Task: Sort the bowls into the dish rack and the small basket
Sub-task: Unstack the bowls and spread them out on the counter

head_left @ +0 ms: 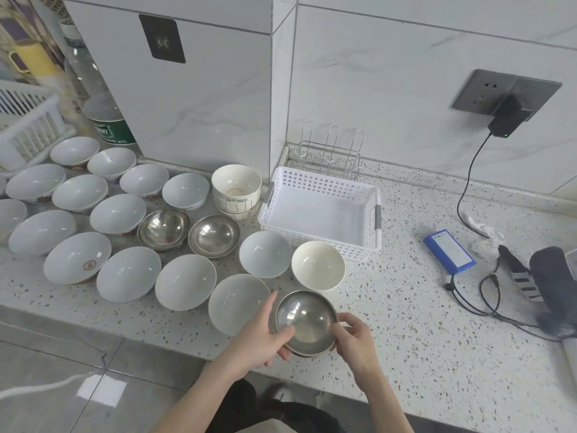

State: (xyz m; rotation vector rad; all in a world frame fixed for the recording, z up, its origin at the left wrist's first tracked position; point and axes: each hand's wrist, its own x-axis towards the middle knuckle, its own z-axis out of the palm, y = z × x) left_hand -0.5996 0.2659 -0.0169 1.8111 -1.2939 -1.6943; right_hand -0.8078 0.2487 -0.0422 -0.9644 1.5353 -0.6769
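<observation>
Gripping steel bowl by opposite rims, left hand and right hand, just before basket; probably light, stiff, slippery.

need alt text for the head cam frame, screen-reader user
Both hands, left hand and right hand, grip a steel bowl at the speckled counter's front edge. Many white bowls and two more steel bowls sit to its left; behind it are an empty white basket and a wire rack.
</observation>
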